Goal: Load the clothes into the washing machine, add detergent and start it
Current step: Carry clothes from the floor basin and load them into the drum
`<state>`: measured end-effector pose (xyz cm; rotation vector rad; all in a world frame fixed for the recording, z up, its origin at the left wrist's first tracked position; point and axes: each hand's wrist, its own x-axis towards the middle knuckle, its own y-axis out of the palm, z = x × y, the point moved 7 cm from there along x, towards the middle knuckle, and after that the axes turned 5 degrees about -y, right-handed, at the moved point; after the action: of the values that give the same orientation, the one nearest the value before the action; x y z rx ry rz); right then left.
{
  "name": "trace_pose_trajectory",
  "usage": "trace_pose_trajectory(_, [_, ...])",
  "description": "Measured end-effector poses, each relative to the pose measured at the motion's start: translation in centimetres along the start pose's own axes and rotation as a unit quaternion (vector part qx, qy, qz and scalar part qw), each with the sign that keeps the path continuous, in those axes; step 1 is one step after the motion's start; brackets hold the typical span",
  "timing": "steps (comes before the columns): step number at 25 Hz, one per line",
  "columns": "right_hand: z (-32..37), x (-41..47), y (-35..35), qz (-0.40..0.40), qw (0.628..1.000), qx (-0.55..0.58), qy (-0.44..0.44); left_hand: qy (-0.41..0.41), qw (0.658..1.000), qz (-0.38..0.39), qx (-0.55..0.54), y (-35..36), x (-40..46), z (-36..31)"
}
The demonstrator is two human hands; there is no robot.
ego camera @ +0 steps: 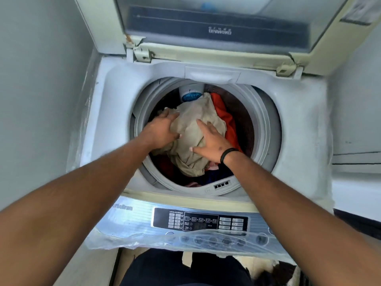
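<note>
A white top-loading washing machine stands below me with its lid raised at the back. The drum holds a pile of clothes: a beige garment on top, an orange-red one to its right, dark blue and pink pieces near the front. My left hand lies flat on the left side of the beige garment, fingers spread. On that garment's right side my right hand presses down, with a black band on its wrist. Neither hand grips anything.
The control panel with its row of buttons runs along the machine's front edge under a loose clear plastic cover. Grey walls stand close on the left and right. More clothes lie on the floor at the bottom right.
</note>
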<state>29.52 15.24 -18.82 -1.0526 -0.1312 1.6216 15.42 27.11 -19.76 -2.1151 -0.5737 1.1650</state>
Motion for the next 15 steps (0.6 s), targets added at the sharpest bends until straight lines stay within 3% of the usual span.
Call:
trace_pose_trajectory(5, [0.6,-10.2,-6.0,-0.164,0.974,0.149,0.036,0.025,0.995,-0.051,-0.076,-3.9,-9.3,-1.4])
trace_pose_trajectory(7, [1.2,-14.7,-7.2,-0.246,0.953,0.175,0.031,0.033,0.993,-0.055,-0.097,-3.5,-12.1,-2.2])
trace_pose_trajectory(11, [2.3,-22.7,-7.1,-0.356,0.907,0.226,0.029,0.082,0.961,-0.070,-0.254,-2.8,-15.4,-4.6])
trace_pose_trajectory(15, [1.6,-28.7,-6.3,-0.464,0.848,0.250,0.059,0.130,0.940,-0.124,-0.289,-3.0,-17.2,-6.4])
